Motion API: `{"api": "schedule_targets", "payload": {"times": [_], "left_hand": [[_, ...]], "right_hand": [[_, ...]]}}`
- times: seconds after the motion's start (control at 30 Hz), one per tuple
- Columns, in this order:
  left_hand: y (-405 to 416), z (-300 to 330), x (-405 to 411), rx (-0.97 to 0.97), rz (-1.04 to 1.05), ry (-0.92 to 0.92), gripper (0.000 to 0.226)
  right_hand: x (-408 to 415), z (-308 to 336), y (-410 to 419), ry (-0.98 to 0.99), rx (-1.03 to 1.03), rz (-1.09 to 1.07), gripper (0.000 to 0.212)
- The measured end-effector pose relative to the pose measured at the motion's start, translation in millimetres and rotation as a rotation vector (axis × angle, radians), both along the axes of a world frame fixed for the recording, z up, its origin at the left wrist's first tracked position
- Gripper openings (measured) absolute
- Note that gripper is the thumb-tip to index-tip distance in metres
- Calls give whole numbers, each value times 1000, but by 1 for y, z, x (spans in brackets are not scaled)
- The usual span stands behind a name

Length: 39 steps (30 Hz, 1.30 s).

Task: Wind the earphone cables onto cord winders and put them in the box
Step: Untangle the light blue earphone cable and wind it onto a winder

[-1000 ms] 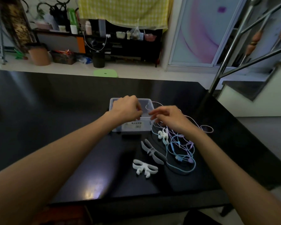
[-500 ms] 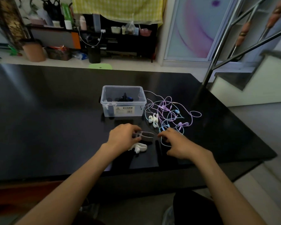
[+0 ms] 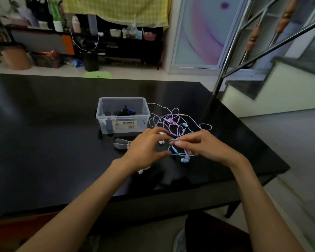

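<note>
Both hands are working mid-frame over the black table (image 3: 44, 142), just below the clear plastic box (image 3: 123, 122) at centre. The right hand (image 3: 204, 148) is pinching a blue earphone cable (image 3: 178, 140) between thumb and fingertips, the rest of its fingers curled; an earbud (image 3: 185, 160) is dangling beneath it. Likely it is lifting this cable free of the pink cable tangle (image 3: 173, 120) lying right of the box, so it can be wound separately. The left hand (image 3: 145, 151) is hovering just beside, fingers spread and loosely bent, thumb reaching toward the blue cable; cannot tell if it is touching, and it looks to be holding nothing. It is probably coming in to take the other end or steady the loop. A grey cord winder (image 3: 121, 143) is lying flat on the table left of the left hand, below the box, within reach for winding. A white winder piece (image 3: 142, 170) is peeking out under the left wrist. The box is already holding dark items; the blue and pink cables are outside it.
</note>
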<state>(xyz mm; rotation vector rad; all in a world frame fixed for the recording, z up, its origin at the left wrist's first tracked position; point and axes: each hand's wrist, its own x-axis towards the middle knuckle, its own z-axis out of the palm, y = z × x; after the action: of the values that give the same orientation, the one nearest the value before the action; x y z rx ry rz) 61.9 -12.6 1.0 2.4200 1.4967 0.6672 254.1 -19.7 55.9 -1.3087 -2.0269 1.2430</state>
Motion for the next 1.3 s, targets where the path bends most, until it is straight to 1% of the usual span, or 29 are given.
{"api": "schedule_targets", "payload": {"times": [0.03,0.1,0.17,0.2,0.23,0.3,0.4,0.43,0.47,0.5,0.53,0.57,0.6,0.63,0.67,0.7,0.77,0.8,0.87,0.9,0.93,0.97,1.0,1.1,1.13,1.2,1.23,1.3], "left_hand": [[1,0,2,35,38,-11,30],[5,3,-1,83,189,-98,21],[12,6,-15,96,344,-213,18],[14,8,-23,93,414,-237,18],[15,9,-31,88,479,-231,18],[13,10,-42,67,567,-158,20],[9,8,-55,63,640,-56,21],[9,8,-60,49,657,-25,22],[9,9,-64,26,669,10,23],[8,10,-66,7,658,56,29],[7,12,-66,12,621,94,40],[6,15,-61,53,557,91,51],[4,18,-53,114,483,31,54],[0,23,-42,162,413,-68,49],[-3,28,-31,171,350,-166,38],[-5,30,-21,129,298,-229,30],[-6,28,-4,-50,218,-254,25],[-4,23,1,-136,172,-256,29],[1,14,7,-280,72,-291,54],[2,11,9,-335,10,-321,65],[3,8,12,-367,-45,-349,69],[4,5,15,-373,-83,-360,67],[5,2,17,-353,-100,-352,60],[9,0,18,-217,-60,-284,27],[9,2,16,-195,-51,-284,23],[12,7,10,-187,-27,-323,30],[14,10,6,-188,-1,-327,34],[16,17,-5,-203,21,-292,32]], "right_hand": [[-1,2,0,-3,4,0,20],[5,-2,5,-63,46,-65,18],[18,-12,15,-211,146,-227,15],[25,-19,20,-279,182,-327,15],[31,-27,24,-321,190,-418,14],[38,-39,29,-376,198,-551,15],[42,-49,30,-437,223,-672,19],[42,-49,30,-398,203,-681,19],[41,-48,30,-301,163,-672,19],[38,-44,29,-172,106,-652,19],[34,-39,27,-36,48,-632,19],[29,-32,25,86,2,-613,17],[23,-26,23,166,-28,-597,16],[19,-19,21,196,-44,-582,14],[14,-15,21,197,-47,-572,14],[11,-12,21,180,-32,-565,15],[5,-8,23,144,25,-561,16],[1,-5,23,156,41,-547,15],[-6,-1,22,221,24,-489,14],[-10,1,21,259,-4,-455,14],[-14,2,20,293,-38,-425,15],[-18,3,19,330,-75,-402,16],[-21,4,18,375,-114,-386,17],[-22,7,17,563,-214,-397,18],[-20,8,17,634,-234,-428,18],[-14,7,18,754,-273,-516,18],[-12,5,18,778,-288,-557,18],[-10,-1,18,769,-299,-616,19]]}}
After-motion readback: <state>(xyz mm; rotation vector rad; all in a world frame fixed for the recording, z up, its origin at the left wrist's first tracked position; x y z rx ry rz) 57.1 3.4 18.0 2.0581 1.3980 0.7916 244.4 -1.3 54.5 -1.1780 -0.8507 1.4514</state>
